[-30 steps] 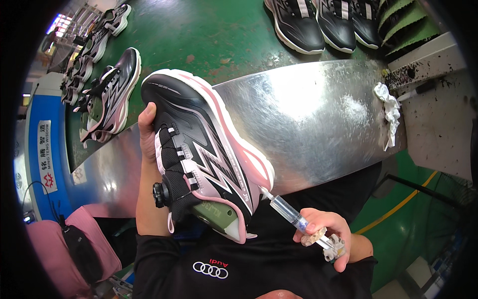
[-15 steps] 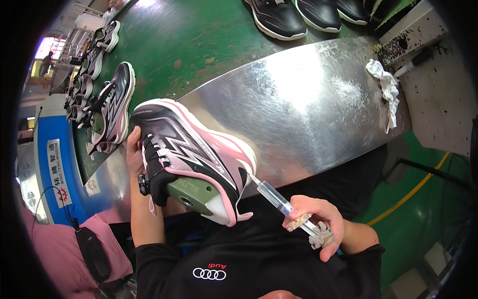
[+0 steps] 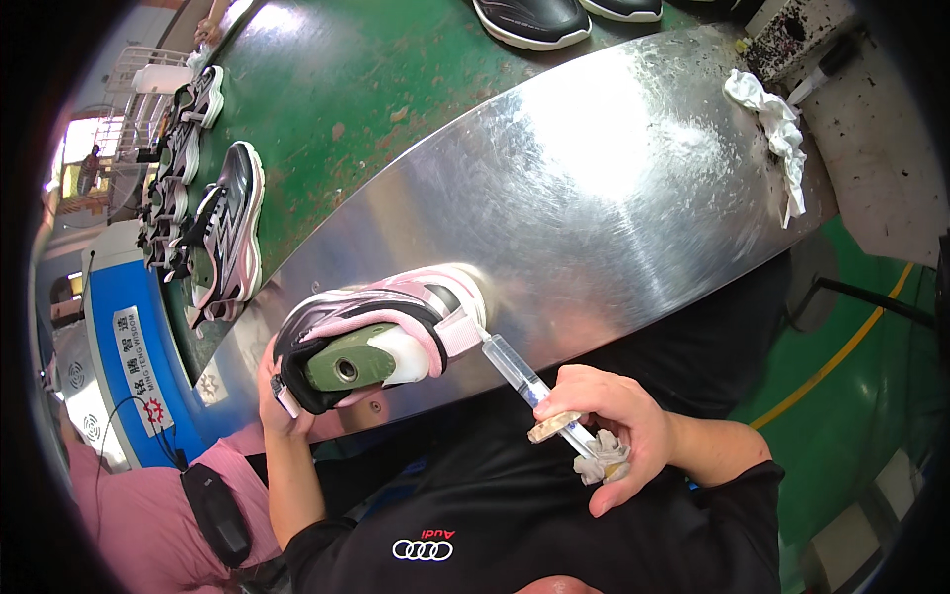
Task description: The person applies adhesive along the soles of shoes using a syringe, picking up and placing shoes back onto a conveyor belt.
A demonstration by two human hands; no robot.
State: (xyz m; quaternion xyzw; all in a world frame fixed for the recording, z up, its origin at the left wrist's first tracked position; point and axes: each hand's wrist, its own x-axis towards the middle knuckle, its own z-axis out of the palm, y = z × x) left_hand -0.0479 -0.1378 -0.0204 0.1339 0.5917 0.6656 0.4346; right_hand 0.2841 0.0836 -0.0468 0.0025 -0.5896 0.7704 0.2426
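Note:
My left hand (image 3: 280,398) grips a pink, grey and black sneaker (image 3: 421,297) near its tongue, with part of the fingers hidden behind it. The shoe is tilted so its opening faces me, showing a green shoe last (image 3: 364,348) with a white heel part inside. In my right hand (image 3: 618,426) is a clear syringe (image 3: 517,366), held by its plunger end, where pale, lumpy wrapping covers the flange and plunger. The syringe's tip meets the heel of the sneaker beside the pink pull tab (image 3: 457,334); whether it touches, I cannot tell.
A shiny metal plate (image 3: 554,228) lies along the green conveyor belt (image 3: 366,89). Similar sneakers (image 3: 233,228) line the far left, and black shoes (image 3: 534,20) stand at the top. Crumpled white tissue (image 3: 777,129) rests at the plate's right end. A person in pink (image 3: 129,505) is at left.
The sneaker has been turned and tipped, so its opening now faces me instead of its side. My right hand has moved slightly left and up, keeping the syringe at the heel.

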